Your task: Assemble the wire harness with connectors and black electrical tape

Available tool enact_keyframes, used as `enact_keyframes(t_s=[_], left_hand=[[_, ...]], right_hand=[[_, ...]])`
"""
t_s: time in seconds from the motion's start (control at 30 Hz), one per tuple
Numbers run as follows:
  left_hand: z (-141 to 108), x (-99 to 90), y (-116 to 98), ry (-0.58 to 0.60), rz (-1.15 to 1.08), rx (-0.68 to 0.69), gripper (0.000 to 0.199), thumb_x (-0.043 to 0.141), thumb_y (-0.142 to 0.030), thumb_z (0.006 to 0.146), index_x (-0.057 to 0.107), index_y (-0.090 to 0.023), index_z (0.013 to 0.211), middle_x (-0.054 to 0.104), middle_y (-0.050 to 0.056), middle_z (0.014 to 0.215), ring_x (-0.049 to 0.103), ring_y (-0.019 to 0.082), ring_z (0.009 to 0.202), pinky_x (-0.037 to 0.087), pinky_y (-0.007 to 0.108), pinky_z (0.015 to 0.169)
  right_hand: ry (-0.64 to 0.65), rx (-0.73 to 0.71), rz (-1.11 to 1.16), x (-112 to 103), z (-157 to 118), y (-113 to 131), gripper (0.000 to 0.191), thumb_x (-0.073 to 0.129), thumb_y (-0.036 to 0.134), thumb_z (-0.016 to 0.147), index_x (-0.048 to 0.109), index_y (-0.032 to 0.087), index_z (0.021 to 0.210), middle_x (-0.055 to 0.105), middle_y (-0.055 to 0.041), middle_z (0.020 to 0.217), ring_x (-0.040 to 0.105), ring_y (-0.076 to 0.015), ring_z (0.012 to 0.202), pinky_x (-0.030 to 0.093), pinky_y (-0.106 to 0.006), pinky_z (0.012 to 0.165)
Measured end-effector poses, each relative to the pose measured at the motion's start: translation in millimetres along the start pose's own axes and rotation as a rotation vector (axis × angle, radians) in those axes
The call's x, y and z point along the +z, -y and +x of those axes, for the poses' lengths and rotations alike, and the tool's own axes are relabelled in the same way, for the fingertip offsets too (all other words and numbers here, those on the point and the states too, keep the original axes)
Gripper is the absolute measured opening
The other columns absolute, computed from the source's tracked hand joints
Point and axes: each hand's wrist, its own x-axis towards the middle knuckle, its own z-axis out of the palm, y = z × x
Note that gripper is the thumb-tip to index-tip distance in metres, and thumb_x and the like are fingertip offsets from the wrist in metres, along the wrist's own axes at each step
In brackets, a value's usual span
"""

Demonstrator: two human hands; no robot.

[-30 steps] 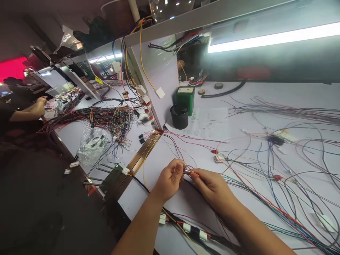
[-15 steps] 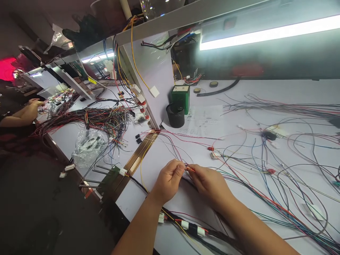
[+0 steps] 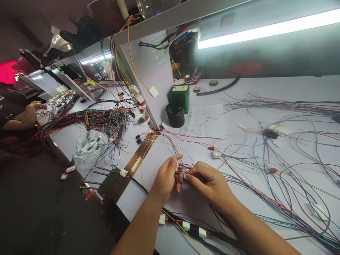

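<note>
My left hand point(image 3: 165, 177) grips a small whitish connector point(image 3: 177, 165), mostly covered by the thumb and fingers. A bunch of thin wires point(image 3: 186, 166), dark, red and orange, runs from it toward my right hand point(image 3: 211, 181). The thumb and forefinger of that hand pinch an orange-red wire a short way from the connector. Below my forearms lies a black-sleeved cable harness point(image 3: 195, 230) with white connectors along it. A red connector point(image 3: 211, 148) and a pale connector point(image 3: 216, 154) rest on the table just beyond my right hand.
Loose wires point(image 3: 265, 198) spread across the right side. A black mesh cup point(image 3: 175, 115) and a green box point(image 3: 180, 96) stand by the divider panel point(image 3: 148, 67). Left of the wooden strip lie a wire bundle point(image 3: 106, 120) and a plastic bag point(image 3: 90, 148). Another person's hand point(image 3: 34, 105) is far left.
My hands have moved slightly apart, and the connector and wires between them now show. My left fingers have loosened and spread a little; my right hand has turned, pinching a wire.
</note>
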Motion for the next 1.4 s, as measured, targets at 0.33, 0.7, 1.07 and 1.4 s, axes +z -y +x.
enact_keyframes(t_s=[0.33,0.7,1.07,1.4], left_hand=[[0,2.0,1,0.047,-0.097,-0.056,0.045,0.041,-0.061,0.088,0.052,-0.019,0.101,0.031,-0.011,0.045,0.016,0.003,0.033,0.016,0.013,0.032],[-1,6.4,3,0.001,-0.046,-0.008,0.041,0.044,-0.059,0.088,0.052,-0.021,0.101,0.031,-0.009,0.057,0.024,0.003,0.040,0.020,0.011,0.037],[0,8.4,12,-0.010,0.062,0.045,0.042,0.042,-0.060,0.088,0.050,-0.021,0.099,0.036,-0.007,0.064,0.032,0.005,0.050,0.028,0.016,0.045],[0,6.3,12,0.017,0.070,0.069,0.042,0.043,-0.060,0.088,0.051,-0.020,0.099,0.037,-0.006,0.066,0.033,0.006,0.051,0.028,0.017,0.046]], right_hand=[[-0.016,0.004,-0.068,1,1,0,0.013,0.057,0.023,0.085,0.062,0.022,0.073,0.058,0.0016,0.070,0.054,-0.0134,0.067,0.041,-0.026,0.064],[-0.029,-0.022,-0.115,3,1,-3,0.015,0.055,0.027,0.088,0.064,0.022,0.077,0.057,0.0001,0.070,0.054,-0.0139,0.066,0.040,-0.026,0.062],[-0.013,-0.130,-0.208,10,0,-10,0.012,0.052,0.019,0.087,0.062,0.022,0.079,0.057,-0.0003,0.071,0.052,-0.0134,0.066,0.038,-0.024,0.060],[-0.032,-0.102,-0.245,13,0,-12,0.014,0.054,0.023,0.087,0.058,0.021,0.073,0.058,0.0008,0.068,0.051,-0.0126,0.062,0.035,-0.024,0.057]])
